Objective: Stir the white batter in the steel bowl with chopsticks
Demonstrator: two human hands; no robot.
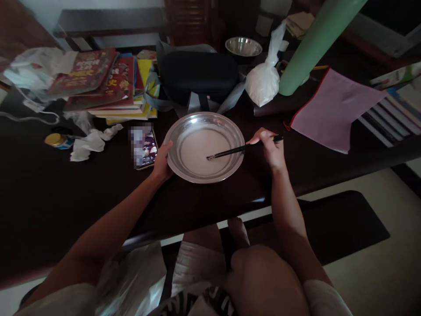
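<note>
A wide metal bowl (205, 177) stands on the dark table in front of me, with a pale, whitish liquid or batter (197, 151) in it. My left hand (163, 160) grips the bowl's left rim, thumb over the edge and the other fingers hidden underneath or behind. In my right hand (272, 148) is a pair of dark chopsticks (230, 151), held closed together. They slant down over the bowl's right rim, and their tips meet the pale contents near the middle.
Left of the bowl lies a phone (144, 147), beside crumpled tissues (87, 147) and a small yellow-lidded jar (59, 141). Behind are stacked books (112, 87), a black case (199, 77), a tied bag of white powder (263, 83), a second metal bowl (243, 46), a green cylinder (312, 48) and a pinkish mesh pouch (332, 114).
</note>
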